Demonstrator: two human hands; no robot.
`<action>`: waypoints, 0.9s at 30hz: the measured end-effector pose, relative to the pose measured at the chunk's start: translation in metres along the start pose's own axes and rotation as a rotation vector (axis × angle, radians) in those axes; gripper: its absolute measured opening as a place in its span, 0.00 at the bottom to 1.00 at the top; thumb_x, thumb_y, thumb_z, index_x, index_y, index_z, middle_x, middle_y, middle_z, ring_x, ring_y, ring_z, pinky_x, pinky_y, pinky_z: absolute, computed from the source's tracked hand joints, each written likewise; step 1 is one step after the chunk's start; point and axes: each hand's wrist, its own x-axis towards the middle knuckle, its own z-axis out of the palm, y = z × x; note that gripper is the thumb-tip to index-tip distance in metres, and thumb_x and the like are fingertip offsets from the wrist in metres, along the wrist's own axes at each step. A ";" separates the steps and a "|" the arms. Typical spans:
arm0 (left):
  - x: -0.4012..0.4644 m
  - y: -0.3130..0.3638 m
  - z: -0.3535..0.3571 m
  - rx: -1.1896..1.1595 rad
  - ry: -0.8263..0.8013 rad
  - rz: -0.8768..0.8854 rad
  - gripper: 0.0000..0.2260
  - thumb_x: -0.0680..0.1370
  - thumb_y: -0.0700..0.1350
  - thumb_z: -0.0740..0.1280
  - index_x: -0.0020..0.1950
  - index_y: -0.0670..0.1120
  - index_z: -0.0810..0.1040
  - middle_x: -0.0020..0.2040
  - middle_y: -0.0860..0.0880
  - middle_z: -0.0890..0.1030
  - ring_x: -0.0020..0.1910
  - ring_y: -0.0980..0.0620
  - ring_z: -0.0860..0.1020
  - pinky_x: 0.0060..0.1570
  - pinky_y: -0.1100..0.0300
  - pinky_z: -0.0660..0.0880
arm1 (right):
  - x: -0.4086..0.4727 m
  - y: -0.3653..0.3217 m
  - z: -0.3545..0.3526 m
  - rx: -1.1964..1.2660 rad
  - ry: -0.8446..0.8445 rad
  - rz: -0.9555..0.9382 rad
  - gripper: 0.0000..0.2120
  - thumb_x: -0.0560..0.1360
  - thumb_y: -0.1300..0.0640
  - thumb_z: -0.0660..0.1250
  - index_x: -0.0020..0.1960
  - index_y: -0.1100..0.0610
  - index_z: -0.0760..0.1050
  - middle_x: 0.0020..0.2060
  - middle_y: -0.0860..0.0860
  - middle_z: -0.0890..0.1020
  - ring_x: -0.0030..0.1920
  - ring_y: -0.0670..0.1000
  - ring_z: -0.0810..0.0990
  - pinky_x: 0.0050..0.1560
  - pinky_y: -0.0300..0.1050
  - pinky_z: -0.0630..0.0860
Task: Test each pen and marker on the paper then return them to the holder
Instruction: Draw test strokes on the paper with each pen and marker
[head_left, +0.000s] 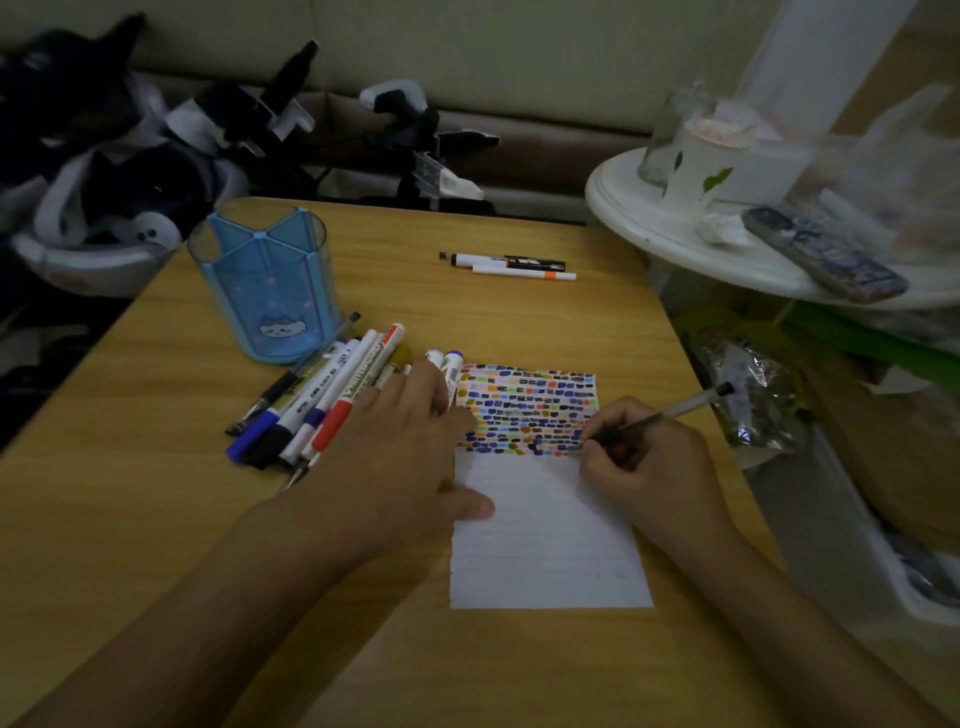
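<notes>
Wooden table (182, 519) holds a lined paper (545, 545), its far half filled with coloured marks. Left, the blue holder (267, 280) stands beyond loose markers (322, 400). Left hand (400, 447) presses the paper flat-fingered; right hand (649, 462) grips a pen (670, 413), tip on paper.

Beyond the right hand's fingertips (589, 457), the white lined paper (545, 545) carries rows of multicoloured dabs; the pen holder (270, 280) is translucent blue.
</notes>
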 end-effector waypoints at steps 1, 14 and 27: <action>0.000 0.000 0.000 0.000 0.002 0.001 0.36 0.71 0.73 0.61 0.74 0.59 0.63 0.65 0.52 0.60 0.64 0.53 0.62 0.64 0.56 0.65 | 0.000 0.000 0.000 -0.007 0.007 0.004 0.07 0.73 0.59 0.72 0.42 0.48 0.78 0.30 0.43 0.80 0.34 0.44 0.79 0.30 0.35 0.72; -0.001 0.000 0.000 -0.003 0.010 0.000 0.36 0.71 0.73 0.61 0.74 0.59 0.63 0.64 0.52 0.60 0.64 0.53 0.62 0.67 0.54 0.65 | 0.001 0.000 0.000 0.024 0.005 0.007 0.05 0.73 0.57 0.71 0.43 0.48 0.79 0.31 0.43 0.81 0.34 0.44 0.80 0.30 0.36 0.73; -0.001 0.000 0.000 0.005 0.015 0.007 0.35 0.71 0.73 0.61 0.74 0.58 0.63 0.64 0.52 0.59 0.64 0.53 0.62 0.66 0.56 0.65 | 0.000 0.001 0.000 0.010 0.011 0.008 0.07 0.74 0.59 0.72 0.42 0.48 0.78 0.30 0.44 0.80 0.33 0.44 0.79 0.29 0.32 0.70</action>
